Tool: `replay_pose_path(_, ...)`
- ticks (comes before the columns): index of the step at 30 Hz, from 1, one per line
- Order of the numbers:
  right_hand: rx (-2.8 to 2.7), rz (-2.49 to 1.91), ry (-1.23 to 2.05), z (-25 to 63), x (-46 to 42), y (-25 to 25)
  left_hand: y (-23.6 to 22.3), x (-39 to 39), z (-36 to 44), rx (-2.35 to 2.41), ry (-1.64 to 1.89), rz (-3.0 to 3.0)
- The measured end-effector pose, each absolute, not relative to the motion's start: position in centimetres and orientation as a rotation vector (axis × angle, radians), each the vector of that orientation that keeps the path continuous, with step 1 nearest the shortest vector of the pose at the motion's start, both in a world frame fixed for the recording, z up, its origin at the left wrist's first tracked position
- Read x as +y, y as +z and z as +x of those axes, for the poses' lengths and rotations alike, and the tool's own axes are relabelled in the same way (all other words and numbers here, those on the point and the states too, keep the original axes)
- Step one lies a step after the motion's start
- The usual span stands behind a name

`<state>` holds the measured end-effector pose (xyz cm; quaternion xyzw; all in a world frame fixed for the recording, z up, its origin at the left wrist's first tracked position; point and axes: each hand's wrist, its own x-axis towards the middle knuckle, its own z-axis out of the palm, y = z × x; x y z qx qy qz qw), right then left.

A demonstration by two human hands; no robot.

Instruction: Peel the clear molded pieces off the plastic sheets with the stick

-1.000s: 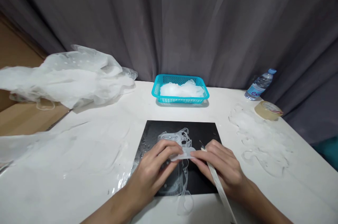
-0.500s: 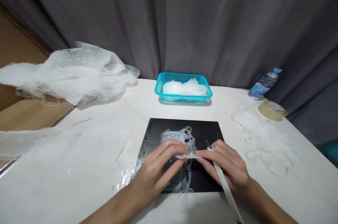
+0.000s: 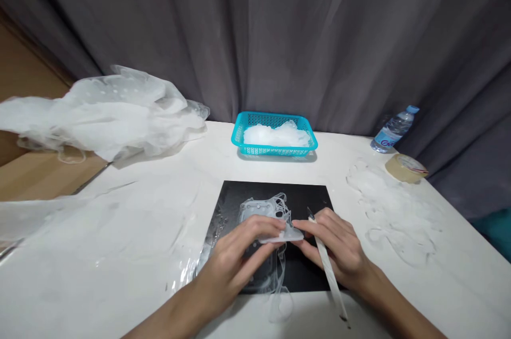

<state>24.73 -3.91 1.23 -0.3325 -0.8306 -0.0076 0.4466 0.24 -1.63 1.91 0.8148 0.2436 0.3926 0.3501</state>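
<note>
Between thumb and fingers, my left hand (image 3: 239, 254) pinches a small translucent, rubbery-looking flat piece (image 3: 293, 234) just above a black mat (image 3: 307, 270). My right hand (image 3: 339, 243) is closed, with a craft knife (image 3: 327, 262) lying across it. The knife's handle is white and looks wrapped; its dark blade points away from me. Right thumb and index finger are at the right edge of the flat piece. Under and behind my left hand lies a translucent moulded sheet (image 3: 257, 205) with raised dots. Thin clear strips (image 3: 282, 200) trail beside it on the mat.
A turquoise basket (image 3: 275, 151) with whitish translucent pieces stands behind the mat. Cloudy plastic material (image 3: 120, 115) is heaped at the left, by a cardboard box (image 3: 48, 174). To the right are translucent scraps (image 3: 395, 211), a tape roll (image 3: 406, 167) and a water bottle (image 3: 395, 130).
The flat piece has tilted, so more of its broad face shows. My right fingers have shifted slightly along its edge, and the knife has swung a little. The whole view has moved slightly.
</note>
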Motion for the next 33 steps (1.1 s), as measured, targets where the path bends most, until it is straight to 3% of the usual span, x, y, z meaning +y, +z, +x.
replay_pose_path(33, -2.144, -0.810, -0.118, 24.95, -4.45, 1.60, 1.68, -1.27, 0.13, 0.658, 1.018, 2.116)
